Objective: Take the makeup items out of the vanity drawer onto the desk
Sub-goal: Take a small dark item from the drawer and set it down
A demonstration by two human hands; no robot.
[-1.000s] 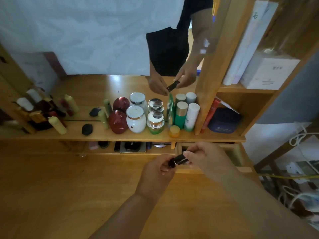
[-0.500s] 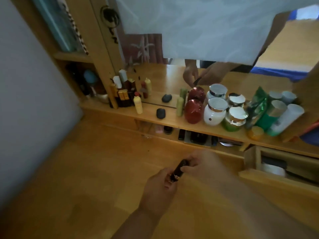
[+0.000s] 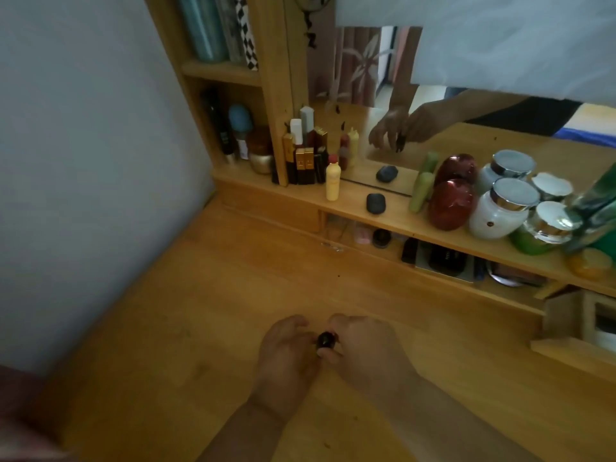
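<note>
— Hands first: where do we have the item?

— Between both. Our left hand [image 3: 286, 351] and right hand [image 3: 363, 348] meet low over the desk [image 3: 206, 311], and the small dark tube [image 3: 326, 340] sits upright between them. The right hand's fingertips pinch it; the left hand's curled fingers close against its other side. Whether its base touches the wood yet, we cannot tell.

— So which step is this?

— Setting it down, we judge. The tube is out of the drawer [image 3: 576, 328], which stands pulled open at the far right, and it hangs over bare desk well apart from the shelf [image 3: 383, 211].

— What does the next move call for?

— Lower it until it bears on the wood, then loosen both grips evenly. It looks narrow and tall, so a sideways drag from either thumb could tip it. After that, one hand goes back to the drawer for more.

— Room to work?

— Plenty around the tube: bare wood on all sides. The wall [image 3: 83, 161] bounds the left. The reach back to the right passes under the shelf's front edge, where the white jar [image 3: 500, 215] and red case [image 3: 450, 205] stand close to the lip, and the drawer's front corner juts out toward us. We should keep the wrist low and clear of that corner.
</note>
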